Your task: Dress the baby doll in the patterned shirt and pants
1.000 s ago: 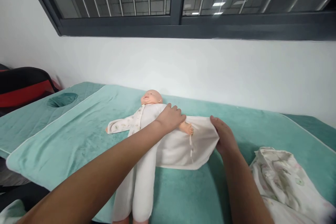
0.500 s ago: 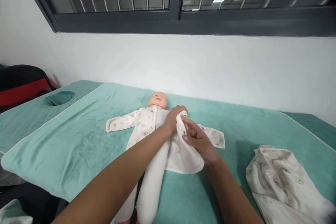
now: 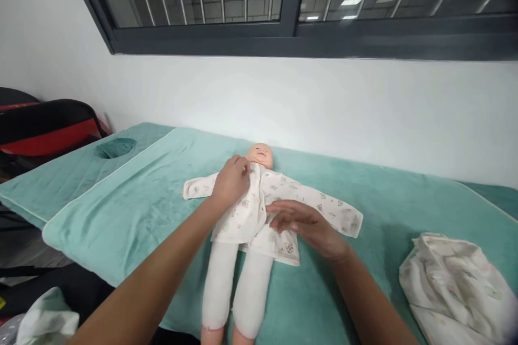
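A baby doll point(image 3: 260, 155) lies on its back in white leggings point(image 3: 253, 283) and a white printed baby shirt point(image 3: 283, 188) with both sleeves on. The two front panels of the shirt lie over the chest and overlap in the middle. My left hand point(image 3: 232, 180) is at the collar on the doll's left-hand side in view, its fingers curled closed on the shirt's edge. Over the lower front hovers or rests my right hand point(image 3: 305, 223), fingers stretched out and apart; it grips nothing that I can see.
Crumpled white printed cloth point(image 3: 457, 285) lies at right on the green bed cover point(image 3: 133, 221). The padded bed has a round hole point(image 3: 115, 147) at its left end. A black-and-red object point(image 3: 52, 132) stands beyond it. The wall and barred window rise behind.
The lifted shirt panel has come down over the doll's chest and now lies flat. My left hand has shifted left to the collar; my right hand has loosened from the cloth.
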The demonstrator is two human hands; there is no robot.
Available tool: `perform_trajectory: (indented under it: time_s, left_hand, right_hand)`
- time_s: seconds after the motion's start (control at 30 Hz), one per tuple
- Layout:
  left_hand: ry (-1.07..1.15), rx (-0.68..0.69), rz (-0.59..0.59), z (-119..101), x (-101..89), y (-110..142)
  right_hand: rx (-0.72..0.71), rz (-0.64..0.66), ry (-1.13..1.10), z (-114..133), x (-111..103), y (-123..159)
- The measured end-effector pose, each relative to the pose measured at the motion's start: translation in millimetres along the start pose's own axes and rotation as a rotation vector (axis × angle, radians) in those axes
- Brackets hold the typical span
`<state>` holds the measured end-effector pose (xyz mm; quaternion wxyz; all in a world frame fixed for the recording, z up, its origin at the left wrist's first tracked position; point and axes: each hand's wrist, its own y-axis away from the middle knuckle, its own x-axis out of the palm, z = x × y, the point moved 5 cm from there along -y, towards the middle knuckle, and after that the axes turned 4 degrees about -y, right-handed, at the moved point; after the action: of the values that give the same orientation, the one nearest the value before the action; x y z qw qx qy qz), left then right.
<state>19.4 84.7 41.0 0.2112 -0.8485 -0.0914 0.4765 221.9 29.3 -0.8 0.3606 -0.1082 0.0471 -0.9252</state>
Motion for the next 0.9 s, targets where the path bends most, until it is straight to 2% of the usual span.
perform_trajectory:
  time_s: [0.13, 0.23, 0.33, 0.43, 0.5, 0.6, 0.67, 0.73, 0.8, 0.9]
  left_hand:
    - [0.145, -0.033, -0.046, 13, -2.6, 54]
    - [0.304, -0.096, -0.006, 33, 4.0, 88]
    - [0.224, -0.137, -0.01, 67, 0.8, 102]
    - [-0.111, -0.191, -0.048, 107, -14.9, 100]
    - [-0.3, -0.249, -0.024, 130, -24.5, 94]
    - [-0.443, -0.297, 0.047, 152, -32.3, 84]
    - [-0.47, -0.291, 0.074, 160, -34.0, 77]
    - [-0.468, -0.28, 0.078, 165, -34.5, 71]
    - [-0.472, -0.274, 0.082, 170, -33.7, 65]
    - [-0.473, -0.268, 0.082, 178, -31.5, 56]
  right_hand:
    - [-0.085, -0.29, 0.227, -4, -12, -4]
    - [-0.083, -0.354, 0.488, -11, 2, -12]
    - [-0.133, -0.365, 0.698, -14, 29, -20]
    - [-0.157, -0.272, 0.822, -11, 55, -28]
    - [-0.114, -0.304, 0.821, -5, 58, -33]
    - [0.014, -0.63, 0.849, 8, 33, -44]
    - [0.158, -0.757, 0.962, 14, 13, -56]
    - [0.326, -0.702, 1.092, 16, -2, -75]
    - [0.42, -0.604, 1.167, 18, -11, -92]
    - [0.387, -0.558, 1.194, 28, -14, -113]
